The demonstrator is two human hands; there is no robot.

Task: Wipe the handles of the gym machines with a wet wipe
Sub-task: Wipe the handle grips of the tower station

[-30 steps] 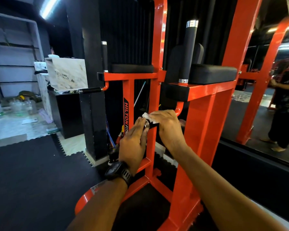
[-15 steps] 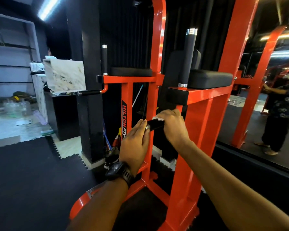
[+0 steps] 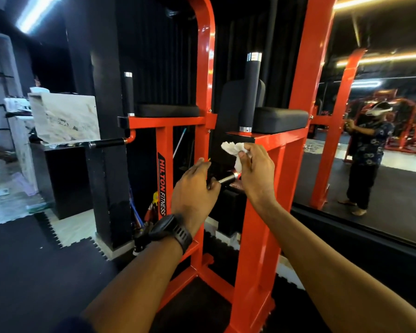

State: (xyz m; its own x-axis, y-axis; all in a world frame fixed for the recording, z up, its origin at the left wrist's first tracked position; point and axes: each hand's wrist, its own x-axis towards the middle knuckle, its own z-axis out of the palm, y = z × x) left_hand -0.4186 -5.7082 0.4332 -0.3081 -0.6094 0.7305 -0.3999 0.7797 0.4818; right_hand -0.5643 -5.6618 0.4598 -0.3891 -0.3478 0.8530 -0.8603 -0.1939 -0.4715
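Observation:
I face an orange gym machine (image 3: 262, 212) with black handles. My right hand (image 3: 256, 175) pinches a crumpled white wet wipe (image 3: 231, 148), lifted just above the lower right horizontal handle (image 3: 226, 178). That handle's chrome ring shows between my hands. My left hand (image 3: 193, 188), with a black watch on its wrist, lies against the handle's black grip with fingers mostly straight and the thumb beside the grip. Two upright handles (image 3: 251, 92) (image 3: 129, 94) stand by the arm pads, and the left horizontal handle (image 3: 106, 143) sticks out at the left.
A wall mirror (image 3: 382, 188) on the right reflects a person and more orange machines. A black pillar (image 3: 106, 176) and a marble-topped counter (image 3: 63, 116) stand at the left. Black floor mats (image 3: 34, 272) cover the ground.
My right hand has come off the lower handle and lifted the wipe above it, which bares the chrome ring. My left hand has stayed at the grip. The camera has moved closer.

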